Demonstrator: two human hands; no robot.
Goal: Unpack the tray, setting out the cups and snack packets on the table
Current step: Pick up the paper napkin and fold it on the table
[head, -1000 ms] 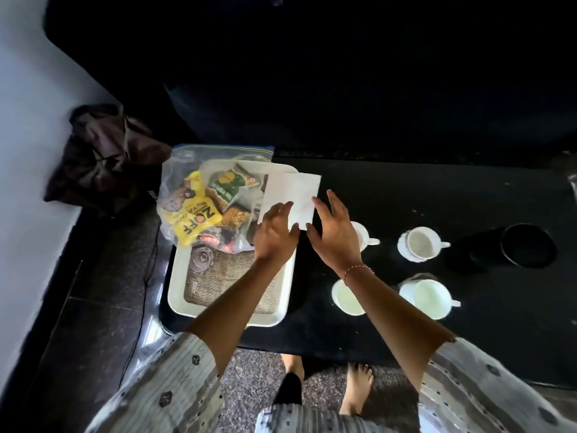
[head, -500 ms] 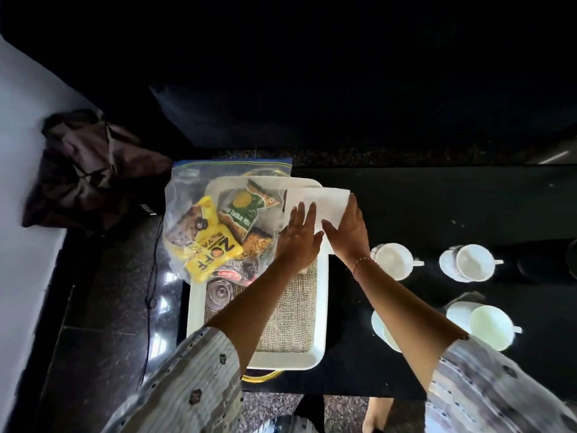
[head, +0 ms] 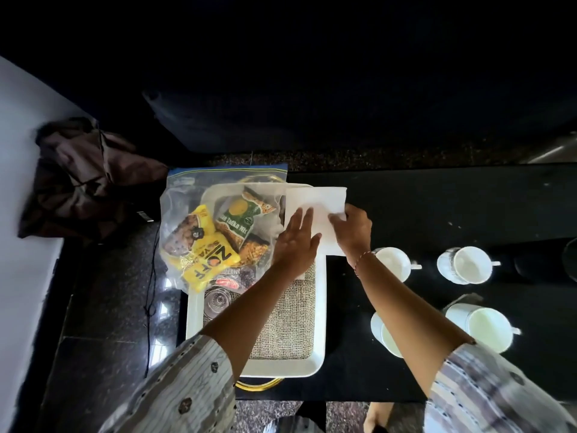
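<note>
A white tray [head: 320,310] lined with a woven mat [head: 287,320] sits at the left end of the black table [head: 437,207]. A clear zip bag [head: 199,220] holding yellow, green and other snack packets lies over the tray's far left. A white paper napkin [head: 315,201] rests across the tray's far right corner. My left hand [head: 295,245] lies flat with spread fingers on the napkin's near edge. My right hand [head: 352,229] pinches the napkin's right side. Several white cups stand on the table to the right, including one [head: 393,264] by my right wrist and another [head: 471,264] on a saucer.
A small glass lid [head: 217,301] lies in the tray below the bag. A dark cloth bag [head: 84,179] slumps on the floor at the left by a white wall. A black cable [head: 151,276] hangs beside the table. A dark round object [head: 571,260] sits at the right edge.
The view has shifted so the tray sits lower and more central. My right hand went from flat on the napkin to pinching its right side; the left stays pressed on it.
</note>
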